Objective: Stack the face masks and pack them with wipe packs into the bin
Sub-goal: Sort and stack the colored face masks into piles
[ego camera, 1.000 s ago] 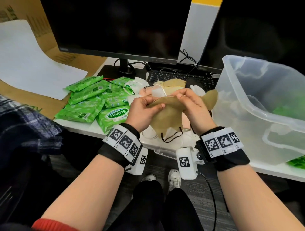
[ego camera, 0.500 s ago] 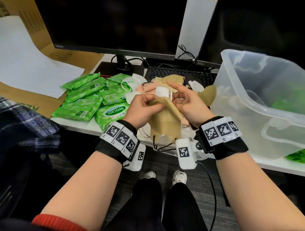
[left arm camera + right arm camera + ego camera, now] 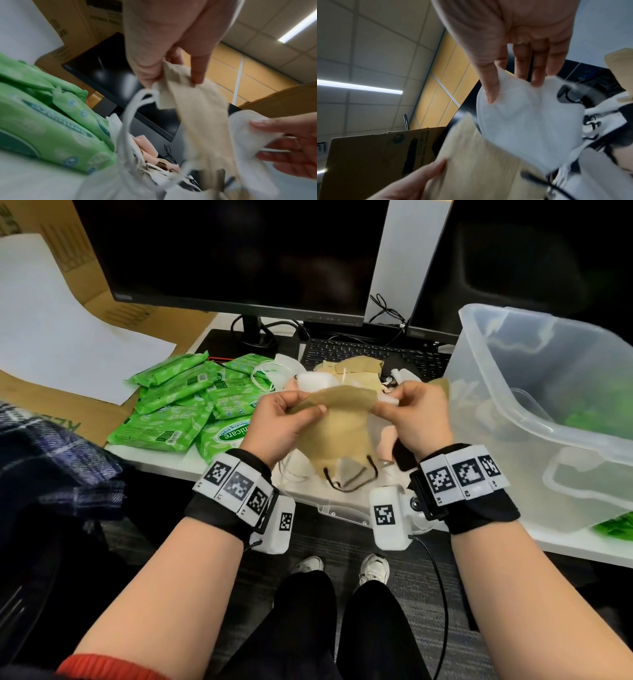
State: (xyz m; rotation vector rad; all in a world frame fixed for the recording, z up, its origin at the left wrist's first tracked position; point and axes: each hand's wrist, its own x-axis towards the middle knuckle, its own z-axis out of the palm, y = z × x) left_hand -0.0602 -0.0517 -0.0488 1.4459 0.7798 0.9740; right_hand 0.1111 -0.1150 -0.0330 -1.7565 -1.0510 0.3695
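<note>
Both hands hold masks above the desk edge. My left hand pinches the left end of a tan face mask whose dark ear loops hang below. In the left wrist view the tan mask hangs from thumb and finger. My right hand pinches a white mask at the tan mask's right end. A loose pile of more masks lies on the desk behind the hands. Several green wipe packs lie to the left. The clear plastic bin stands at the right.
A monitor and a keyboard stand behind the mask pile. White paper lies on cardboard at far left. A plaid cloth is at my left. A clear lid juts over the desk edge under the hands.
My hands have moved apart and stretched the tan mask out sideways; half a second ago it hung folded from the left hand. The right hand now holds the white mask.
</note>
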